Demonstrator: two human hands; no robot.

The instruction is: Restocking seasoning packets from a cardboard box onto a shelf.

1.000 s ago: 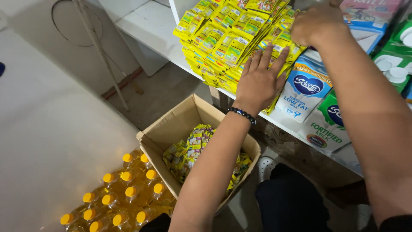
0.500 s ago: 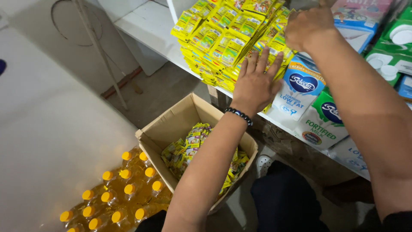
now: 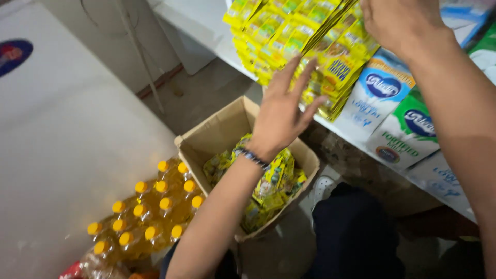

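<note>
White shelf (image 3: 206,26): yellow sachets (image 3: 289,36) between open left hand (image 3: 281,116), right hand (image 3: 398,23).

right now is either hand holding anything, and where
Left hand is open, fingers spread by the yellow sachets, gripping nothing. Right hand rests on the stack's top edge; a grip cannot be told.

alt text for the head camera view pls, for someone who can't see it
A person's left hand and right hand press against stacked yellow sachet strips on a white shelf. Below sit an open cardboard box of more sachets and yellow-capped oil bottles.
</note>
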